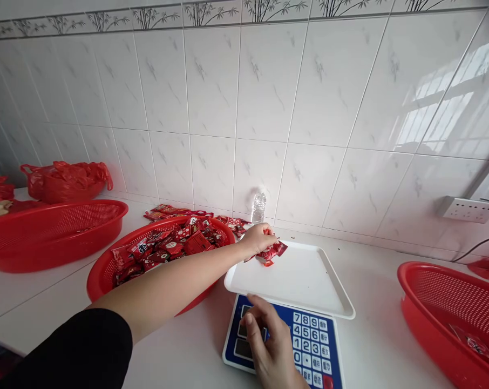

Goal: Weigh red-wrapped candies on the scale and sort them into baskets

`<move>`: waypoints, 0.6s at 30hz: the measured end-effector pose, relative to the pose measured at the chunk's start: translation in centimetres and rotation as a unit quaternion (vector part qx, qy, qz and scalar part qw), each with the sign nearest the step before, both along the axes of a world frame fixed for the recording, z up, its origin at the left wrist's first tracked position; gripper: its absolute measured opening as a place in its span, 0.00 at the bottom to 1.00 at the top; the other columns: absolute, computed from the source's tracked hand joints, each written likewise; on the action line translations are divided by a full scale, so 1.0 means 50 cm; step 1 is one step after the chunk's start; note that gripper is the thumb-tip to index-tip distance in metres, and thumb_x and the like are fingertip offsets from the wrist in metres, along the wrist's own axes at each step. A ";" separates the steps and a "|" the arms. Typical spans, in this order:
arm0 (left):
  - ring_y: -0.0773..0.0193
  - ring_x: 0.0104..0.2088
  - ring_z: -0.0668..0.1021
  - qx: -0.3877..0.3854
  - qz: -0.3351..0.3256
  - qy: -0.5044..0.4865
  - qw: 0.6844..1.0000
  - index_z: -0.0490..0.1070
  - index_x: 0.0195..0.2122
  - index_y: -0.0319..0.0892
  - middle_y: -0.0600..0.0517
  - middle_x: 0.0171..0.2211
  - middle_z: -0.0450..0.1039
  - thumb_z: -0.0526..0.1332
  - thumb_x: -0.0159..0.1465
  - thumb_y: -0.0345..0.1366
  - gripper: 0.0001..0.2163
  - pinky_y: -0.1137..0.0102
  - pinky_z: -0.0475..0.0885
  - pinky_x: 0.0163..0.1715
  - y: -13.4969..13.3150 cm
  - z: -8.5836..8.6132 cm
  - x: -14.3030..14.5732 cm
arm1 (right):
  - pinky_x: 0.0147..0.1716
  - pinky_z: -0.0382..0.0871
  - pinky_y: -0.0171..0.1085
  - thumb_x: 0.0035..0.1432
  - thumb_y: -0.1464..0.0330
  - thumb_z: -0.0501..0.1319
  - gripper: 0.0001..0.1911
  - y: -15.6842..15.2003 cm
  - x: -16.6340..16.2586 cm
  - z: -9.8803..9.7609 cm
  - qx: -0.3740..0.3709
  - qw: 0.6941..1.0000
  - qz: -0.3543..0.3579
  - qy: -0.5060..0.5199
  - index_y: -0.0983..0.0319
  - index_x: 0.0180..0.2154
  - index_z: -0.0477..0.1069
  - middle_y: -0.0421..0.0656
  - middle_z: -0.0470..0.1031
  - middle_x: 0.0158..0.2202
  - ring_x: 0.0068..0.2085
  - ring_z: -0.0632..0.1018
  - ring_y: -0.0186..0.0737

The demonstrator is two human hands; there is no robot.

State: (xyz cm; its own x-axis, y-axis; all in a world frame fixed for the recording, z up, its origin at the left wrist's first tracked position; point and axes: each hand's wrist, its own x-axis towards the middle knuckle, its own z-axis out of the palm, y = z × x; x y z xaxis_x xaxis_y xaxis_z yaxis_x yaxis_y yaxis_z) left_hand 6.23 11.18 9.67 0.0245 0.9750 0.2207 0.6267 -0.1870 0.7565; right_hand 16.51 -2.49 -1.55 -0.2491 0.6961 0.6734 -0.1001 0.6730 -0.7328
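My left hand (259, 240) reaches across to the far left part of a white weighing tray (305, 292). Its fingers are closed just above a small pile of shiny red snack packets (269, 255); whatever they pinch is hidden. Close by on the left, a red plastic basket (94, 278) is heaped with similar red packets (171, 248), partly covered by my left forearm. My right hand (272, 346) hovers over the blue keypad scale (315, 346) in front of the tray. Its thumb and bent fingers are apart, holding nothing, and cover part of the display.
More packets (171, 212) lie behind the basket by the tiled wall. A clear bottle (259, 207) stands behind the tray. Another red basket (54, 254) and red plastic bags (68, 178) are on the left. At right, a basket (414, 302) contains a packet (475, 343), below a power socket (467, 209).
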 end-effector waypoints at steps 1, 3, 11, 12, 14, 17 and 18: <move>0.70 0.17 0.66 -0.010 -0.001 -0.038 0.999 0.63 0.28 0.43 0.59 0.19 0.62 0.59 0.54 0.36 0.04 0.75 0.58 0.17 -0.005 0.009 0.000 | 0.26 0.68 0.30 0.66 0.69 0.53 0.17 0.000 -0.002 -0.001 -0.029 0.999 -0.003 0.039 0.51 0.55 0.60 0.39 0.72 0.33 0.29 0.73 0.32; 0.72 0.16 0.64 -0.030 -0.012 -0.127 0.991 0.63 0.27 0.43 0.59 0.18 0.63 0.60 0.53 0.34 0.05 0.76 0.58 0.16 -0.021 0.026 0.002 | 0.28 0.70 0.31 0.66 0.67 0.54 0.20 0.003 -0.004 0.002 -0.074 0.988 -0.027 0.130 0.50 0.57 0.55 0.41 0.70 0.41 0.33 0.73 0.33; 0.71 0.19 0.66 -0.019 -0.083 -0.194 0.977 0.65 0.27 0.42 0.59 0.20 0.63 0.61 0.52 0.33 0.04 0.75 0.60 0.20 -0.108 0.032 0.038 | 0.58 0.57 0.58 0.54 0.55 0.65 0.45 0.044 0.023 0.078 -0.175 0.939 -0.015 0.294 0.45 0.65 0.41 0.45 0.47 0.67 0.65 0.55 0.50; 0.71 0.21 0.67 0.001 -0.092 -0.189 0.978 0.65 0.27 0.42 0.59 0.21 0.63 0.61 0.51 0.32 0.04 0.75 0.61 0.21 -0.117 0.026 0.045 | 0.58 0.55 0.59 0.54 0.53 0.64 0.46 0.045 0.025 0.090 -0.205 0.928 0.009 0.311 0.45 0.66 0.39 0.45 0.47 0.67 0.65 0.55 0.50; 0.70 0.23 0.67 0.032 -0.102 -0.185 0.977 0.65 0.27 0.42 0.59 0.22 0.62 0.60 0.52 0.31 0.04 0.75 0.63 0.24 -0.131 0.015 0.059 | 0.59 0.54 0.58 0.56 0.52 0.63 0.46 0.045 0.025 0.112 -0.257 0.903 0.048 0.342 0.44 0.66 0.35 0.45 0.51 0.66 0.64 0.59 0.49; 0.69 0.25 0.67 0.039 -0.082 -0.214 0.973 0.63 0.27 0.43 0.59 0.23 0.62 0.59 0.55 0.33 0.04 0.74 0.63 0.27 -0.143 0.007 0.078 | 0.57 0.59 0.55 0.59 0.52 0.60 0.41 0.045 0.018 0.132 -0.301 0.878 0.071 0.366 0.40 0.65 0.37 0.42 0.55 0.65 0.62 0.64 0.47; 0.69 0.25 0.67 0.036 -0.069 -0.233 0.969 0.62 0.27 0.43 0.59 0.23 0.61 0.59 0.56 0.35 0.05 0.74 0.64 0.27 -0.145 0.007 0.084 | 0.56 0.60 0.55 0.60 0.53 0.59 0.39 0.046 0.014 0.135 -0.310 0.873 0.073 0.368 0.39 0.65 0.38 0.41 0.56 0.64 0.61 0.65 0.46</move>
